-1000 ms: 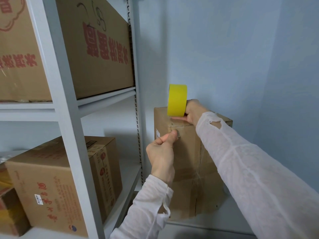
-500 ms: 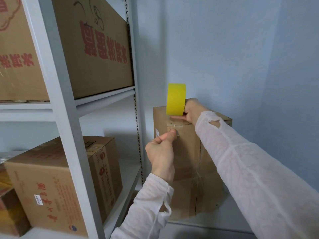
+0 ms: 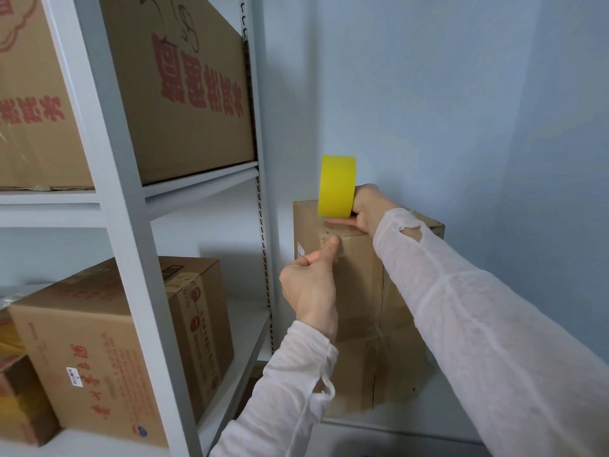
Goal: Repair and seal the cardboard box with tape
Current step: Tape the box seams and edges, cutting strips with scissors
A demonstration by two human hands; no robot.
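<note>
Currently, the box (image 3: 362,291) stands upright on a low shelf in the corner, just beside the rack (image 3: 108,159) post and close to the blue wall. The right hand (image 3: 365,206) grips the yellow roll (image 3: 336,186) on edge at the box's top front rim. The left hand (image 3: 306,285) is curled into a fist, its thumb (image 3: 331,244) pressing the tape (image 3: 342,230) end onto the front face just below that rim.

Risks, as judged: if the thumb slips, the short end may peel away. A roll drawn off-line would lay the strip askew or wrinkled, missing the seam. A hard pull could tilt or slide the tall box.

Writing: the upper box (image 3: 184,94) carries large red Chinese characters, seen inverted, and a black hand-drawn scrawl. The lower box (image 3: 115,341) shows red characters, round red logos and 1 small white label (image 3: 74,377). None of this can be read with confidence. A white sticker (image 3: 299,250) sits at the task box's left edge, its print too small to tell.
</note>
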